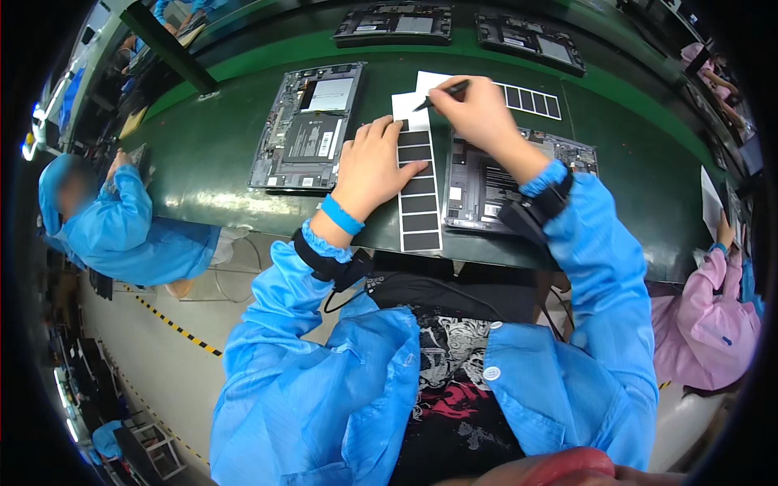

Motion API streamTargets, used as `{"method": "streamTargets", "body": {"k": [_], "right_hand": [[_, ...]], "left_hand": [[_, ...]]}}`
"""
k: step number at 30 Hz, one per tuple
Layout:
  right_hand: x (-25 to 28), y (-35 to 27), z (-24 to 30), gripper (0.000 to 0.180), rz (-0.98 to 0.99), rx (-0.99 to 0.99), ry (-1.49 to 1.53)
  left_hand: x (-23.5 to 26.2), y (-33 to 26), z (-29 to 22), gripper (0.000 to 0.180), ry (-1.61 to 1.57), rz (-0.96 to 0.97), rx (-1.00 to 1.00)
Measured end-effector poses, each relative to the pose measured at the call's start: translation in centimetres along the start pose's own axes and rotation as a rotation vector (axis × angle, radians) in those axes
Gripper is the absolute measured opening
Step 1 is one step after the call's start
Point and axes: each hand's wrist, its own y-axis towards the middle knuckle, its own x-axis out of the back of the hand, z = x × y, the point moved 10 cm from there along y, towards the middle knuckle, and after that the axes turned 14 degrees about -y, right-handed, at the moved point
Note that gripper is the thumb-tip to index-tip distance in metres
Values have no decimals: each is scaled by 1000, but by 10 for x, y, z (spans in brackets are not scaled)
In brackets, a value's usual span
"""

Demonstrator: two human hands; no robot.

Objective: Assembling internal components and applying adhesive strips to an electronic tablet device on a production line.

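The left hand [374, 162] lies flat with its fingers loose, pressing on a long white paper strip with a row of black boxes [419, 202]; it grips nothing. The strip runs from just past its fingertips back toward the person. The right hand [478, 117] pinches a thin, dark, pointed tool [455, 87] between thumb and fingers. The tool's tip is close to the white top end of the strip, just past the left fingers; I cannot tell if it touches.

Left of the left hand is a flat grey gadget with its insides showing [304, 134]. Another open grey gadget with a black battery [486, 190] sits under the right forearm. To the right of the right hand is a second white strip with black boxes [531, 101]. All these lie on a shiny dark green surface [203, 174]. Two more open gadgets [395, 23] are well beyond both hands.
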Motion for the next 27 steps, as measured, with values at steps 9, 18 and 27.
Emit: {"method": "streamTargets", "body": {"k": [9, 18, 27], "right_hand": [[-21, 13, -18, 24, 14, -64, -110], [-28, 11, -22, 23, 19, -26, -60], [-23, 7, -24, 18, 8, -7, 224]], "left_hand": [[-11, 4, 8, 65, 75, 101, 33], [-17, 5, 1, 57, 172, 14, -20], [-18, 8, 0, 66, 241, 47, -8]]}}
